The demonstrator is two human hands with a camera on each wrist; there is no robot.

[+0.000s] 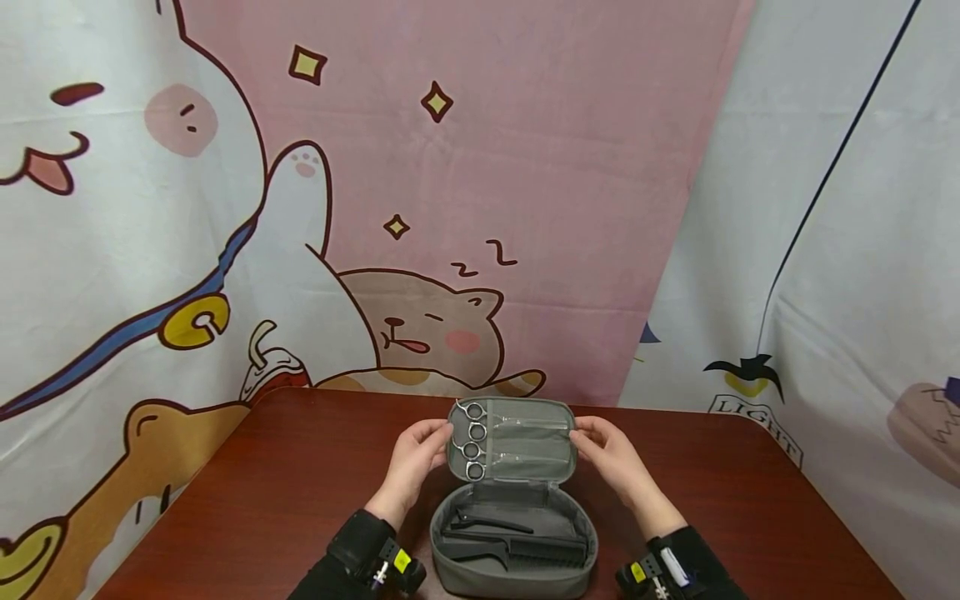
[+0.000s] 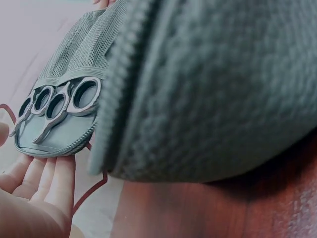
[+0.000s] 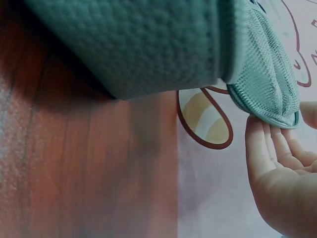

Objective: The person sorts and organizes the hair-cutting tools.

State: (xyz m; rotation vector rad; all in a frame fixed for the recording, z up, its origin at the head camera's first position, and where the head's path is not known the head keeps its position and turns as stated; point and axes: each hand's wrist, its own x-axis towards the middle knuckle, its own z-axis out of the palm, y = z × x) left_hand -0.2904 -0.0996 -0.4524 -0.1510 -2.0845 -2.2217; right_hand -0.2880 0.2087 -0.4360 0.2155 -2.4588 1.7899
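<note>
A grey-green zippered case (image 1: 517, 581) stands on the table with its lid (image 1: 528, 467) raised. My left hand (image 1: 412, 467) pinches the lid's left edge, thumb in front and fingers behind. On the opposite edge, my right hand (image 1: 611, 458) holds the lid the same way. Mesh pockets (image 3: 270, 64) line the lid. Silver scissors (image 2: 57, 106) are tucked into them, with only their finger loops and handles sticking out near my left hand. Down in the case lie a wide black comb (image 1: 547, 550) and a slim black clip-like piece (image 1: 491, 523).
The reddish-brown wooden table (image 1: 300, 500) reaches out on both sides of the case. Close behind its far edge hangs a pink and white cartoon cloth (image 1: 570, 208). Dark sleeves with strapped-on cameras cover both wrists.
</note>
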